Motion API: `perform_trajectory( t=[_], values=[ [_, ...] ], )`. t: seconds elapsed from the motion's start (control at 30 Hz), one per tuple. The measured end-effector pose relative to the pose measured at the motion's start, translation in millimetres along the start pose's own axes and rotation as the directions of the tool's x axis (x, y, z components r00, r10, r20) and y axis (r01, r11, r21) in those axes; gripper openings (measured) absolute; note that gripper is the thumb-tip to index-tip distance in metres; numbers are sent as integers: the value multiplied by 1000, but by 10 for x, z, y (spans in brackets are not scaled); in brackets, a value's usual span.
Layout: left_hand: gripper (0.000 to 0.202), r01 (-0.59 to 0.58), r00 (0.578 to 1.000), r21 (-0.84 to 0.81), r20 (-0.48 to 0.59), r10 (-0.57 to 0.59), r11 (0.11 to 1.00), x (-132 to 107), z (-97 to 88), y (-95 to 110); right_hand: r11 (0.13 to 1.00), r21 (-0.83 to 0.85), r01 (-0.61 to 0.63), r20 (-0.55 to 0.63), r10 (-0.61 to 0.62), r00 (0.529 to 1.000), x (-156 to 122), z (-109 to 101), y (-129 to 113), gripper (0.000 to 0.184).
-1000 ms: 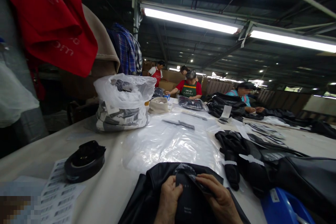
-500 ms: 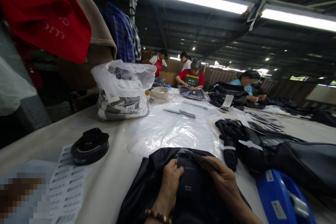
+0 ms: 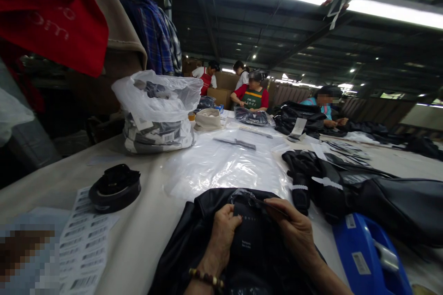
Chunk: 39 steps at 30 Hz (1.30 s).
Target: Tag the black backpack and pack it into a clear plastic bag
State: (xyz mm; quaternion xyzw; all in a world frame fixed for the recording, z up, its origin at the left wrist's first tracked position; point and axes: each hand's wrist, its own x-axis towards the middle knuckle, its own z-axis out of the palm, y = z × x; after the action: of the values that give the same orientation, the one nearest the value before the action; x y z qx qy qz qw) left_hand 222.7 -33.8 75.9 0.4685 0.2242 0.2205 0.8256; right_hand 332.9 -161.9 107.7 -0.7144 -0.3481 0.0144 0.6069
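A black, shiny garment (image 3: 180,249) lies in front of me at the table's near edge; it may be a leather-like jacket. On it, my left hand (image 3: 221,235) pinches the left edge of a black hang tag (image 3: 246,235) with small pale lettering. A beaded bracelet (image 3: 206,278) is round that wrist. My right hand (image 3: 296,228) is closed on a thin dark card (image 3: 275,207), seen nearly edge-on, close to the tag's upper right. Clear plastic (image 3: 240,195) shows by the tag's top.
Clear plastic bags (image 3: 221,170) lie flat beyond the garment. To the left are a black tape roll (image 3: 116,191), barcode label sheets (image 3: 86,244) and a stuffed white bag (image 3: 157,115). A blue tape dispenser (image 3: 363,253) and black bags (image 3: 391,198) are on the right. Co-workers (image 3: 254,94) work across the table.
My right hand has shifted slightly, and its card now appears more edge-on and lower. My left hand keeps its pinch on the tag. The whole view has moved a little.
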Motion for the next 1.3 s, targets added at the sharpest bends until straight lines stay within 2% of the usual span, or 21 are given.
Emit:
perform_trajectory(
  t=[0.17, 0.3, 0.43, 0.57, 0.67, 0.8, 0.93, 1.13, 1.3],
  values=[
    [23, 11, 1000, 15, -17, -11, 1000, 25, -4, -9, 993, 80, -86, -27, 89, 996, 18, -51, -26, 9],
    [21, 23, 999, 26, -37, -22, 999, 15, -6, 3, 964, 212, -162, -82, 182, 980, 58, -77, -62, 16],
    [21, 38, 999, 17, -39, -37, 999, -1, -7, 19, 883, 366, -293, -101, 351, 931, 87, -97, -33, 21],
    [22, 58, 998, -23, -19, -59, 998, -11, -8, 26, 791, 456, -408, -55, 483, 874, 86, -117, 15, 26],
    [20, 69, 998, -61, -7, -70, 996, -18, -15, 27, 766, 479, -429, -38, 506, 862, 78, -122, 9, 31],
    [19, 89, 996, -132, 29, -86, 987, -29, -16, 37, 764, 485, -425, -67, 517, 853, 76, -106, -54, 35],
    [18, 123, 992, -230, 65, -111, 965, -43, 8, 87, 764, 477, -435, -49, 517, 854, 73, -90, -103, 34],
    [23, 218, 976, -395, 110, -190, 892, -45, -6, 167, 806, 403, -434, -41, 490, 871, 54, -79, -82, 35],
    [23, 244, 970, -481, 119, -214, 842, -23, -43, 179, 830, 358, -428, -25, 466, 884, 39, -75, -69, 34]
  ],
)
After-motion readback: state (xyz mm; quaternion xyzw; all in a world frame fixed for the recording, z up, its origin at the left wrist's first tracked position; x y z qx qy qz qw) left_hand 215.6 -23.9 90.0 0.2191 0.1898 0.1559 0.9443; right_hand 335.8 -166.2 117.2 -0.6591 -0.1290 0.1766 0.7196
